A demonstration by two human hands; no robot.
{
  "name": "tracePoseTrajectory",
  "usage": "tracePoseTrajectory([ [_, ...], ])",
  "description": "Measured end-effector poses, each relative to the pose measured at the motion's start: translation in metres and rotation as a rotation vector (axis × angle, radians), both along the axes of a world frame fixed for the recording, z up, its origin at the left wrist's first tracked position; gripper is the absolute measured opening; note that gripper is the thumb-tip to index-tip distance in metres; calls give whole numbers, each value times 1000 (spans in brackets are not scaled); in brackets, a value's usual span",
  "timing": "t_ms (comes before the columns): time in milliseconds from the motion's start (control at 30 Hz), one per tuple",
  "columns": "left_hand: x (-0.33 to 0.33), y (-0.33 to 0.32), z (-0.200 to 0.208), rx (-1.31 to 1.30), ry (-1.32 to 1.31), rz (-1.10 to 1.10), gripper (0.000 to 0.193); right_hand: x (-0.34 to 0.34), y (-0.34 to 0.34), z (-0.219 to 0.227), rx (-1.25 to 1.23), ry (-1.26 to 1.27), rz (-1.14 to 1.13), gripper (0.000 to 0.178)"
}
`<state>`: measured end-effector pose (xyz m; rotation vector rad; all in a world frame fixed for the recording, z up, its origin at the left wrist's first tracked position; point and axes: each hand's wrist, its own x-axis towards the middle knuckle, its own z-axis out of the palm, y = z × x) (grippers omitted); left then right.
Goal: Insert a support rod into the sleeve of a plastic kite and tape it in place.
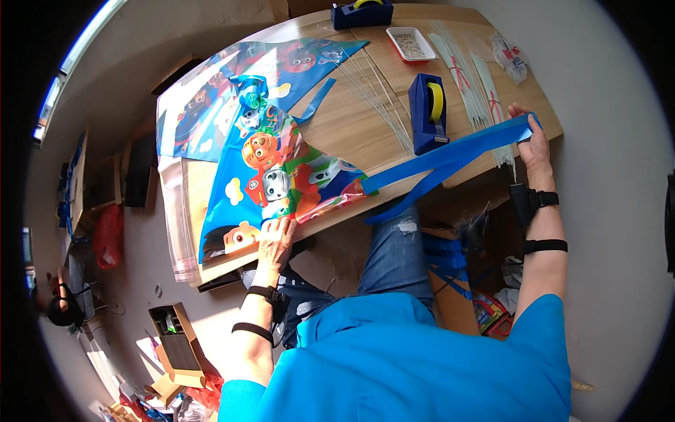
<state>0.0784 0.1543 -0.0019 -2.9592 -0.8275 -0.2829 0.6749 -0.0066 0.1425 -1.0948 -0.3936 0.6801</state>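
Observation:
A blue kite point(242, 165) printed with cartoon dogs lies at the table's near edge. My left hand point(274, 243) rests on its lower edge, fingers laid over the printed film; the thumb is hidden. From the kite's right corner two long blue ribbon tails point(441, 160) run off to the right. Their far end is in my right hand point(536, 144), closed round it and raised at the table's right edge, so the upper tail is stretched nearly straight. Beneath the first kite lies another printed kite sheet point(302, 60).
A blue tape dispenser point(420, 116) stands behind the tails, another point(344, 17) at the far edge. Thin white rods point(450, 60) lie bundled with red ties; loose rods point(373, 91) lie mid-table. A white tray point(411, 43) holds small pieces. An open carton point(176, 344) sits on the floor.

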Motion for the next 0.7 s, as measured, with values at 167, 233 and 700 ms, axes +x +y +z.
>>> tracePoseTrajectory([
  [167,15,-36,9,36,177,36,80,-20,8,4,-297,230,-189,63],
  [233,13,-49,0,-38,223,50,90,-55,7,7,-1167,-200,-20,62],
  [700,12,-49,-12,-187,118,93,82,-388,64,-148,-399,-1717,699,72],
])
